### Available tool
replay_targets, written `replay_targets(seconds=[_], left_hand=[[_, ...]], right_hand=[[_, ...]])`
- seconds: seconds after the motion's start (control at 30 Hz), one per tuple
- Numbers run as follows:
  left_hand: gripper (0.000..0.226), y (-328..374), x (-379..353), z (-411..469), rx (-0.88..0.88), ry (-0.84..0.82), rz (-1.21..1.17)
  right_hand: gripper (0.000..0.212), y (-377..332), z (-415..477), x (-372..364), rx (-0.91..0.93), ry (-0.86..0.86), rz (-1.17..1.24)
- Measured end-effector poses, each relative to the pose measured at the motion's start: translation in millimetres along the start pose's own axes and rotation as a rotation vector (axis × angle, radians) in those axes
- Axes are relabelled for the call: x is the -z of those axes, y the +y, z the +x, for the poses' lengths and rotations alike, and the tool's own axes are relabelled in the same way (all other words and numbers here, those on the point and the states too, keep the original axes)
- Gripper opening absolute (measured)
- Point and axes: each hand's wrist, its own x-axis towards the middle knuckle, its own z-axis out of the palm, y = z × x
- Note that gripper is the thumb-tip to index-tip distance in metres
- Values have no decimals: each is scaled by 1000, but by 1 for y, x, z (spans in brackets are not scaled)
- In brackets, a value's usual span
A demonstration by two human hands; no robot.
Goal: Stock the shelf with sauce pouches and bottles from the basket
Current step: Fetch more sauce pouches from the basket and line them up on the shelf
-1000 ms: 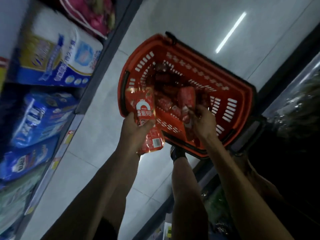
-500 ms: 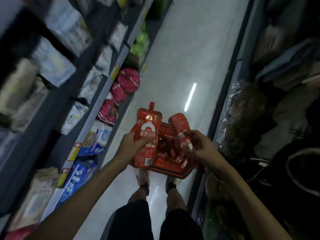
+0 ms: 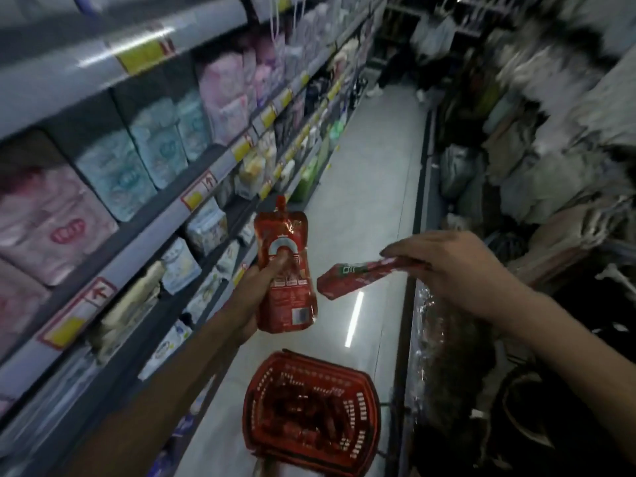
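Red spouted pouch (image 3: 285, 270) upright in my left hand (image 3: 256, 297), thumb clamped across its front, ready to shelve. Right hand (image 3: 457, 270) pinches second pouch (image 3: 358, 275) flat, pointing nine o'clock. Basket (image 3: 364, 401) on floor at six o'clock, more stock inside.

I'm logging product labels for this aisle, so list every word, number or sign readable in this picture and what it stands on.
Nothing here reads as text.
Red pouch in the left hand: white arch logo, print and barcode patch blurred.
Red bottle in the right hand: green-white marking, illegible.
Shelf-edge tags: red arrow signs and yellow labels, too small to read.
Shelf packs: blurred.
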Motion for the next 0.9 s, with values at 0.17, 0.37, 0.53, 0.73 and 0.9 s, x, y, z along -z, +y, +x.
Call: replay_targets(seconds=[0.17,0.37,0.53,0.73,0.9], left_hand=[[56,41,-13,-33,42,-163,-70],[100,61,-34,-83,-127,-208,-86],[43,53,-47,-133,-336,-148,129],[61,34,-58,-188,-374,54,8],[62,21,-46,-234,-384,286,-140]], right_hand=[[21,-13,27,59,417,226,-283],[32,-38,60,119,142,78,-20],[54,-61,79,134,4,117,301],[51,-99,93,112,-65,126,989],[44,-159,100,83,-93,-7,1368]])
